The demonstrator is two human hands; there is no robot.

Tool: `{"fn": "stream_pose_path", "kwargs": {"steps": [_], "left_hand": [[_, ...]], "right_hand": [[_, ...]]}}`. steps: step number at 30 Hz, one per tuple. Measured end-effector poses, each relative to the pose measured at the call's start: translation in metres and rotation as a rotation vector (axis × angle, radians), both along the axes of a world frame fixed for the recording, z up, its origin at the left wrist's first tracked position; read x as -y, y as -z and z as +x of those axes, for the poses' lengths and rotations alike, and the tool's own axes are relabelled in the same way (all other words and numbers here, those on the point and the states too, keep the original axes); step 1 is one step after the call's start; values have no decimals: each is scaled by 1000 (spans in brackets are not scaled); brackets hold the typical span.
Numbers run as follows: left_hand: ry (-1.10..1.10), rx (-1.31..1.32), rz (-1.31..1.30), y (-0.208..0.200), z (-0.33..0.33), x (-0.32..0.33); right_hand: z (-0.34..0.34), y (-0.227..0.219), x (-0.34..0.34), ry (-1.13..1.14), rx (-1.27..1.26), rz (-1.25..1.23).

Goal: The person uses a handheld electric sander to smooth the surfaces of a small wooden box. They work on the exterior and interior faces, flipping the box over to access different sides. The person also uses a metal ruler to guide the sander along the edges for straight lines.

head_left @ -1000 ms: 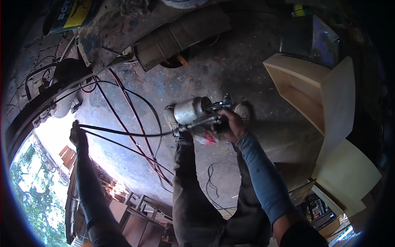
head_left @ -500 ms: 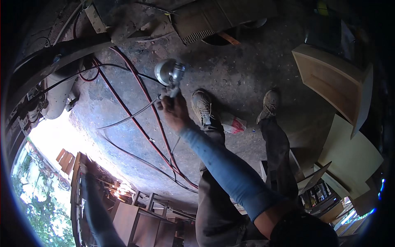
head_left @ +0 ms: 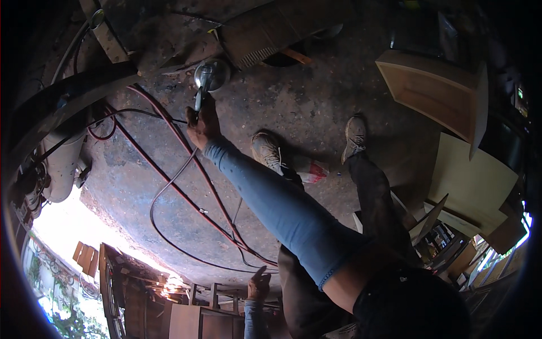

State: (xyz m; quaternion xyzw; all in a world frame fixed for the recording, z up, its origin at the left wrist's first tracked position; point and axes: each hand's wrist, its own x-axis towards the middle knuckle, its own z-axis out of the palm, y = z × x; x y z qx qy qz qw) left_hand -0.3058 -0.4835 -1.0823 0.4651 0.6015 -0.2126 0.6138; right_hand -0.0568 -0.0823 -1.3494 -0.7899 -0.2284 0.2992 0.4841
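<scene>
My right hand stretches out to the upper left, fingers wrapped round the handle of a metal spray gun. A round silvery cup sits at the gun's far end, above the concrete floor. From near that hand a thin dark hose curves down in a loop across the floor. My left hand is low in the view, beside my leg and near the hose ends. Its fingers are partly stretched and apart, with nothing seen in them.
Red hoses cross the floor at left, near a pale tank. A brown cardboard piece lies at the top. A wooden drawer-like box and a pale panel stand at right. A red-and-white packet lies between my shoes.
My right hand has carried the spray gun up and left, and the hose now hangs in a wider loop. My left hand has come into sight at the bottom; its forearm was farther left before.
</scene>
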Motion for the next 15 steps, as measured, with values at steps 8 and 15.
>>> {"fn": "stream_pose_path", "kwargs": {"steps": [8, 15], "left_hand": [[-637, 266, 409, 125, 204, -260], [-1108, 328, 128, 230, 343, -400]], "right_hand": [[76, -32, 25, -353, -230, -131], [213, -61, 133, -173, 171, -19]]}}
